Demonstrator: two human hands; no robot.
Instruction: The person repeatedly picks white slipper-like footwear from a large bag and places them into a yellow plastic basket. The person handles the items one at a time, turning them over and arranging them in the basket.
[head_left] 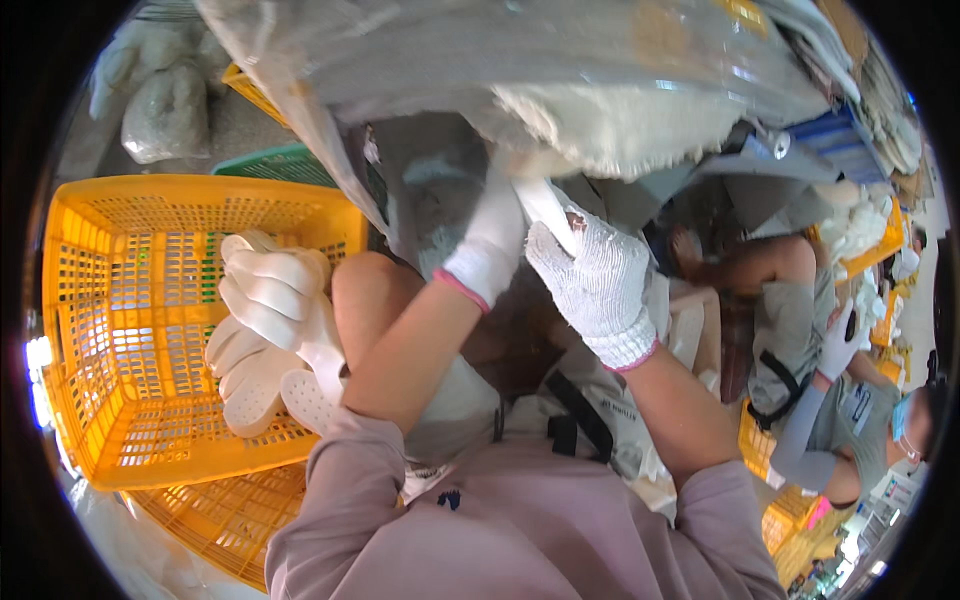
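My left hand (490,235), in a white knit glove, reaches up into the open mouth of a big clear plastic bag (560,70) filled with white shoe insoles; its fingers are hidden among them. My right hand (595,270), also gloved, pinches a white insole (548,205) at the bag's opening. A bundle of white insoles (265,330) lies in the yellow slotted crate (120,250) at my left.
A second yellow crate (225,515) sits under the first, and a green crate (280,160) stands behind it. Grey filled bags (165,110) lie at the far left. At the right, another person (830,400) in gloves and arm sleeves works beside more yellow crates.
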